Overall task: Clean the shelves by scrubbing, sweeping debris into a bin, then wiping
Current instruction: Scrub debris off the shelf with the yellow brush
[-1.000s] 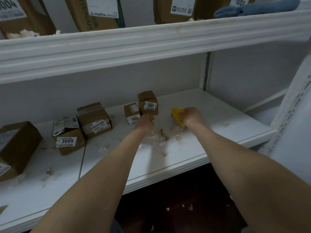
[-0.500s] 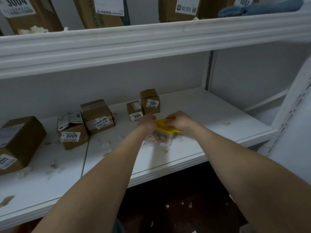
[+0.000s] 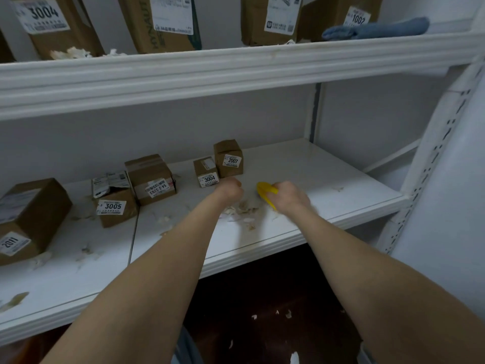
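My right hand [image 3: 290, 197] grips a yellow scrub brush [image 3: 266, 191] on the white lower shelf [image 3: 328, 179], just right of a pile of pale scraps and debris [image 3: 242, 210]. My left hand [image 3: 229, 187] is curled into a fist beside the pile's left edge, with nothing visible in it. More scraps lie scattered over the left part of the shelf [image 3: 86, 249]. A folded blue cloth [image 3: 375, 28] lies on the upper shelf at the right.
Small cardboard boxes stand along the back of the lower shelf: 2007 [image 3: 228, 158], 3004 [image 3: 206, 172], a taped one [image 3: 151, 179], 3005 [image 3: 115, 204], 2011 [image 3: 29, 216]. Larger boxes [image 3: 162, 19] fill the upper shelf. Scraps lie on the dark floor [image 3: 262, 324] below.
My right hand has swung the brush back to the right, away from my left hand, after sweeping it leftward over the pile half a second ago. My left fist has barely moved.
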